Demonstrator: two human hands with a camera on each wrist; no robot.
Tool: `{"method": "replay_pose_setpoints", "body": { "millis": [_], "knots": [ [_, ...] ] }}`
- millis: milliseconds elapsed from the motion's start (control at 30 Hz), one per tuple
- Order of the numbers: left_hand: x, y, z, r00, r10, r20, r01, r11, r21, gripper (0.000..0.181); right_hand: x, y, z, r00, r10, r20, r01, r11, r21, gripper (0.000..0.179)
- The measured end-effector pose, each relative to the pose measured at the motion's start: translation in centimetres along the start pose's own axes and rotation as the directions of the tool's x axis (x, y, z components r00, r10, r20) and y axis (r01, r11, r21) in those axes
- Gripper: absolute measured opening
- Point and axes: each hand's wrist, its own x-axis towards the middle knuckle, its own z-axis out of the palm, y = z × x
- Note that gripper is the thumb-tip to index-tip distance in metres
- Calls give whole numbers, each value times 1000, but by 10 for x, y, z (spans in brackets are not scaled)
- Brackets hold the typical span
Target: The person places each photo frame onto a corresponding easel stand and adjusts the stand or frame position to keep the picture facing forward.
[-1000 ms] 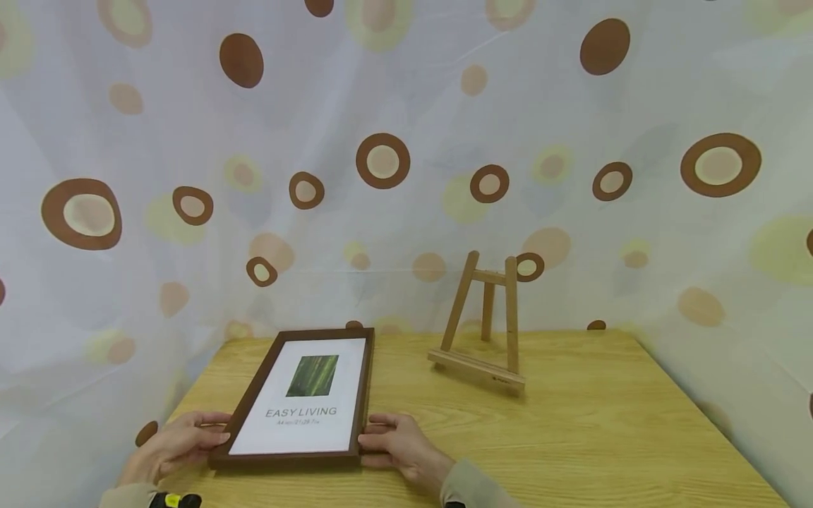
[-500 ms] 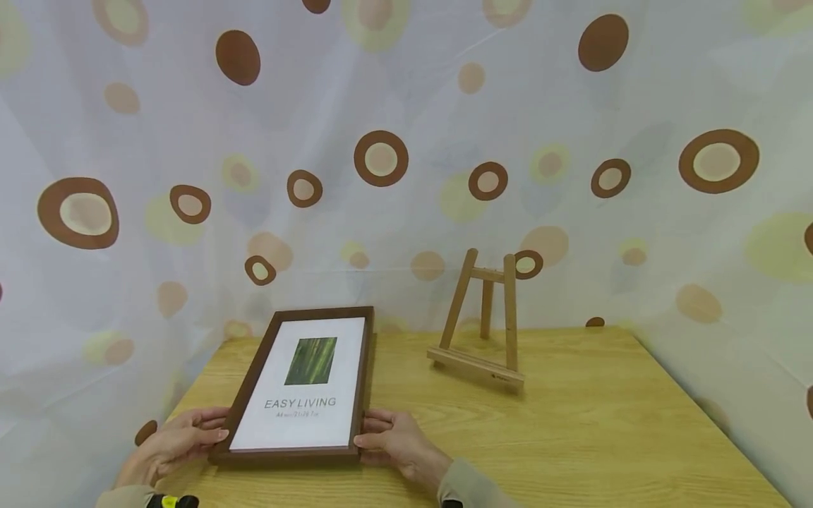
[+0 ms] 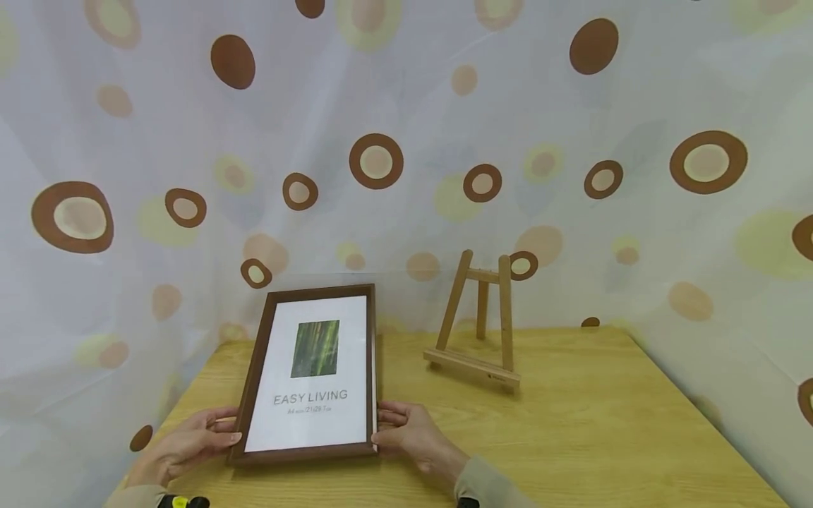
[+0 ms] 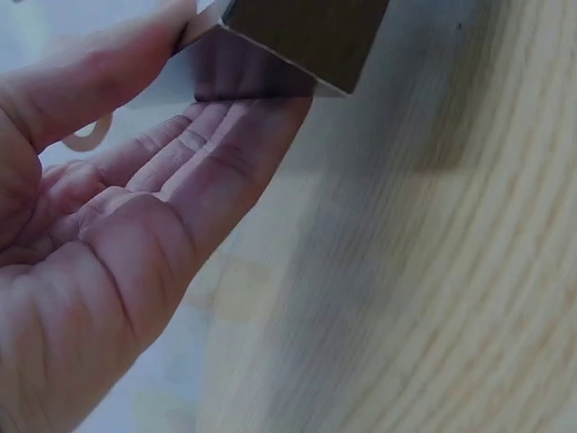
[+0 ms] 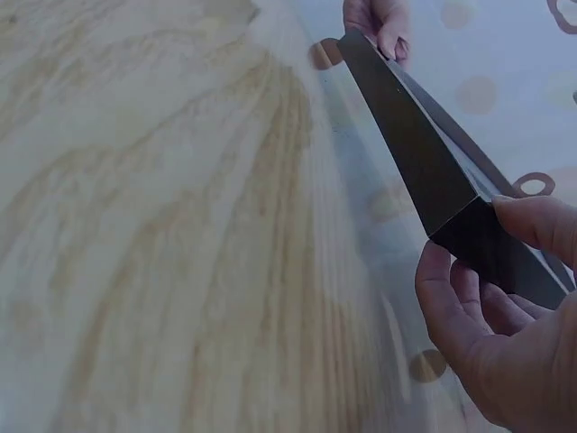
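A brown picture frame (image 3: 254, 381) with a white insert reading "EASY LIVING" is held above the table, its far end tilted up. My left hand (image 3: 190, 443) grips the lower left side, thumb on the front edge and fingers beneath; in the left wrist view the same fingers (image 4: 225, 162) reach under the frame's corner. At the lower right corner, my right hand (image 3: 419, 439) pinches the frame between thumb and fingers. The right wrist view shows the frame's dark edge (image 5: 415, 135) from the side, with both hands on it. A wooden easel (image 3: 504, 317) stands to the right.
The easel's lower ledge (image 3: 470, 367) faces forward, angled a little. The wood-grained table (image 3: 603, 423) extends around both things. A white curtain with brown and beige spots (image 3: 406, 92) closes off the back and both sides.
The picture frame's far end has risen, so it leans up more toward me, and it has shifted slightly right with both hands. The easel stays where it was on the table.
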Motion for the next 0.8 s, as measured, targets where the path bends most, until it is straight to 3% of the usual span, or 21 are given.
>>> {"method": "replay_pose_setpoints", "body": {
  "millis": [267, 567, 800],
  "knots": [
    [14, 10, 12, 999, 43, -31, -43, 999, -14, 86, -4, -5, -9, 998, -29, -49, 30, 1000, 9, 69],
    [26, 16, 30, 997, 65, -36, -67, 996, -56, 86, -12, -11, -24, 1000, -23, 0, 23, 999, 38, 73],
    [36, 21, 37, 993, 117, -11, -117, 990, -74, 84, -16, -15, -36, 999, -30, -11, 30, 999, -35, 78]
  ]
}}
